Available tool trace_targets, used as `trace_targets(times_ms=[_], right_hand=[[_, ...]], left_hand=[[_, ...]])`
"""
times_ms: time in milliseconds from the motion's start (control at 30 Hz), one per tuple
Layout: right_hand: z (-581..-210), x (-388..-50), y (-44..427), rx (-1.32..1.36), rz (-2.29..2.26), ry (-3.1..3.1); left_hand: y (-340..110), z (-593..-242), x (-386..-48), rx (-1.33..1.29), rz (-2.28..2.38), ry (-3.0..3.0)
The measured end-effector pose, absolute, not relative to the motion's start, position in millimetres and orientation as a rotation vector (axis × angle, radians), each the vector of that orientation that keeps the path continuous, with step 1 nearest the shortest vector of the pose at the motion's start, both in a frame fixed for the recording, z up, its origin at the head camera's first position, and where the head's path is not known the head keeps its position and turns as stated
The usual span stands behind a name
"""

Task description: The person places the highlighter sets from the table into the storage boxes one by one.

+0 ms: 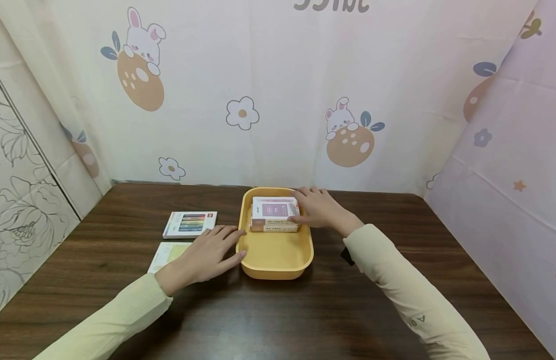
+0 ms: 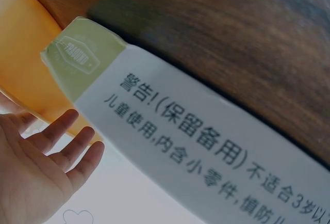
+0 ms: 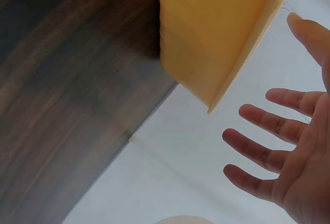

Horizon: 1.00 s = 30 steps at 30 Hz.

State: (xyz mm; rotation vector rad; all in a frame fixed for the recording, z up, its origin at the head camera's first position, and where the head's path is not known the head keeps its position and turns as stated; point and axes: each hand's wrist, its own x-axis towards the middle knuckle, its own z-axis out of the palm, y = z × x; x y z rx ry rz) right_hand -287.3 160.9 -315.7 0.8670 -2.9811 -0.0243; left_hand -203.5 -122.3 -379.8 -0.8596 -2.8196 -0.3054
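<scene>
A yellow plastic tray sits on the table between my hands. At its far end lie a white box with a purple label and, in front of it, a narrow brown-and-white box. My left hand, fingers extended, is at the tray's left rim; contact is hard to tell. Over the far right rim is my right hand, its thumb extending over the boxes. The right wrist view shows those fingers spread, with nothing in their grasp, beside the tray's wall.
Left of the tray lies a white box with a coloured-stick picture. Nearer is a white-and-green box, partly covered by my left hand and printed with Chinese text on its side. A patterned curtain hangs behind the dark wooden table.
</scene>
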Motion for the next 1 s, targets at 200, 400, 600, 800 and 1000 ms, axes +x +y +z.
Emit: trace_targets(times_ms=[200, 400, 600, 800, 1000], right_hand=[[-323.1, -278.0, 173.1, 0.874, 0.030, -2.932], [-329.4, -265.5, 181.9, 0.867, 0.086, -2.923], [-335.5, -255.9, 187.0, 0.867, 0.133, -2.891], [-344.1, -248.8, 190.7, 0.866, 0.159, -2.898], [-350.5, -243.4, 192.3, 0.856, 0.214, -2.886]], left_hand=[[-122.6, -380.7, -204.4, -0.858, -0.305, -2.825], [-122.9, -380.7, -204.2, -0.858, -0.292, -2.824], [-122.6, -379.3, -203.4, -0.857, -0.298, -2.823], [-122.4, -378.7, -202.5, -0.850, -0.296, -2.835], [-122.5, -379.3, -202.2, -0.853, -0.297, -2.833]])
